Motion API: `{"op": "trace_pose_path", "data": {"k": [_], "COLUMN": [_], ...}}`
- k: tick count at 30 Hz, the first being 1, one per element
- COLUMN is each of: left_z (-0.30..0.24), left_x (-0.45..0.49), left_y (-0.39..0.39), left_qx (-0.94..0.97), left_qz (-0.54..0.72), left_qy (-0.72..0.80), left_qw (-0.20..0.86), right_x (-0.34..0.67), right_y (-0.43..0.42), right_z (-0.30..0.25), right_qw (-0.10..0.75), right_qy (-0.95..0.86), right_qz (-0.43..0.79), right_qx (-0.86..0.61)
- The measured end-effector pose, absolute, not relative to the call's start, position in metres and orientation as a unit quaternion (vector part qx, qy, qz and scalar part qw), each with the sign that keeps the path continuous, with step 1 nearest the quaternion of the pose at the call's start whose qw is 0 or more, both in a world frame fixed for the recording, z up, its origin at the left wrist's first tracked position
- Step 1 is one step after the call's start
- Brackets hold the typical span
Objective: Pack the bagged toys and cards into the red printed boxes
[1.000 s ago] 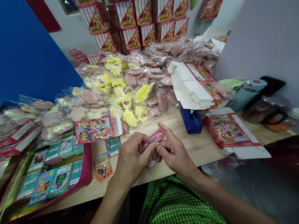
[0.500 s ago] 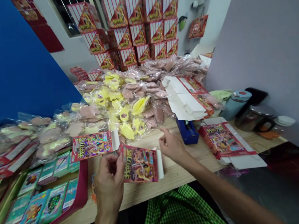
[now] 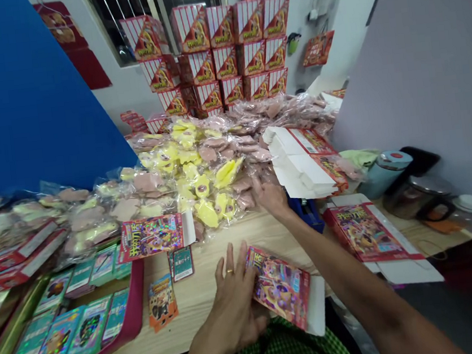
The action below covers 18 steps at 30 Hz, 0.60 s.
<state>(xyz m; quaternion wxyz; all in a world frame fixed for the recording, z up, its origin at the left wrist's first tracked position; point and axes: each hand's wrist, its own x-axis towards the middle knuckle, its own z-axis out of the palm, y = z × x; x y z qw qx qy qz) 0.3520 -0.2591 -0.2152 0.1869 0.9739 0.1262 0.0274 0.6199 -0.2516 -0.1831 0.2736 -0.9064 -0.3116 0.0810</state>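
My left hand is at the left end of a red printed cardboard box. The thumb and index finger grip that end, while the other fingers stretch out over the table. Tilted, the box reaches past the table's front edge, and its white flap stands out on the right. My right hand reaches to the front of the pile, its fingers apart at a plastic-bagged pink piece; their tips are partly hidden. Bagged yellow pieces lie left of it.
Another red box lies by the card tray. Teal and orange cards lie on the table. Flattened cartons, a blue tape dispenser, an open box and a bottle stand right.
My left hand has moved right and toward me with the box, which has turned and uncovered cards on the table. My right hand has moved forward to the bagged pieces.
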Motion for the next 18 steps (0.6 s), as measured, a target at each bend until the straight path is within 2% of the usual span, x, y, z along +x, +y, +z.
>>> {"op": "trace_pose_path", "data": {"k": [3,6,8,11,13,18], "left_z": [-0.211,-0.211,-0.210,-0.208,-0.206,-0.205], "left_x": [0.376,0.396,0.403,0.393,0.377,0.345], "left_y": [-0.264,-0.263,-0.257,-0.245,-0.237,-0.239], "left_qx": [0.987,0.983,0.977,0.950,0.929,0.919], "left_qz": [0.026,-0.002,-0.003,0.072,0.126,0.201], "left_qy": [0.037,-0.050,-0.022,0.098,0.158,0.224], "left_qw": [0.157,0.174,0.212,0.288,0.310,0.256], "right_x": [0.623,0.617,0.615,0.621,0.629,0.625], "right_y": [-0.282,-0.316,-0.339,-0.370,-0.382,-0.380], "right_z": [-0.165,-0.145,-0.135,-0.129,-0.128,-0.112], "right_qw": [0.360,0.421,0.465,0.498,0.468,0.298], "right_qy": [-0.339,-0.387,-0.409,-0.405,-0.410,-0.526], "right_qz": [0.094,0.166,0.268,0.453,0.488,0.348], "right_qx": [-0.864,-0.803,-0.738,-0.619,-0.612,-0.716]}}
